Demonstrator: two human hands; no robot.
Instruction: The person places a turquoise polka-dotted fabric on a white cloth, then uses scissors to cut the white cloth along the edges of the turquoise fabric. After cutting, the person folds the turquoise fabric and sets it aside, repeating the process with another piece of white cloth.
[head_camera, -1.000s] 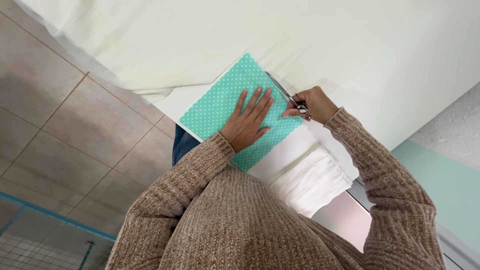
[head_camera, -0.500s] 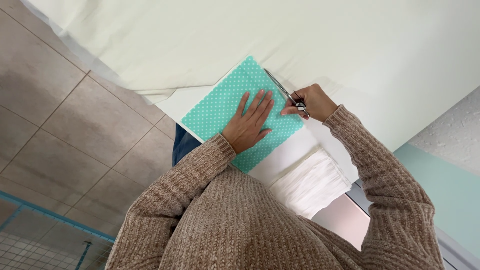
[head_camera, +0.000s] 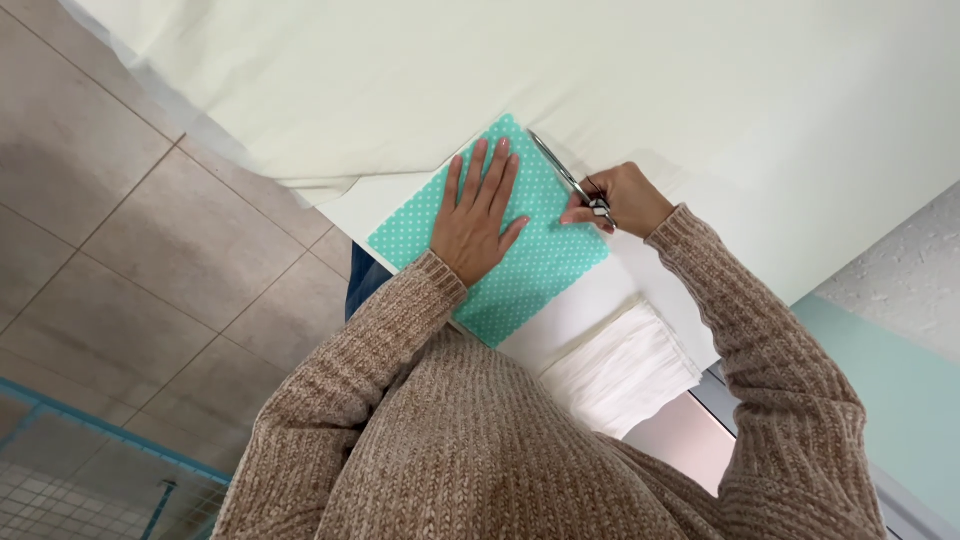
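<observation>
Scissors (head_camera: 566, 178) handles hidden in right hand (head_camera: 622, 198) grip; left hand (head_camera: 478, 222) flat, fingers spread, on teal dotted fabric (head_camera: 545, 262)

From my remote feed: no pkgs, labels, signs or screens anywhere in view, so nothing to log on the desk or around it.
</observation>
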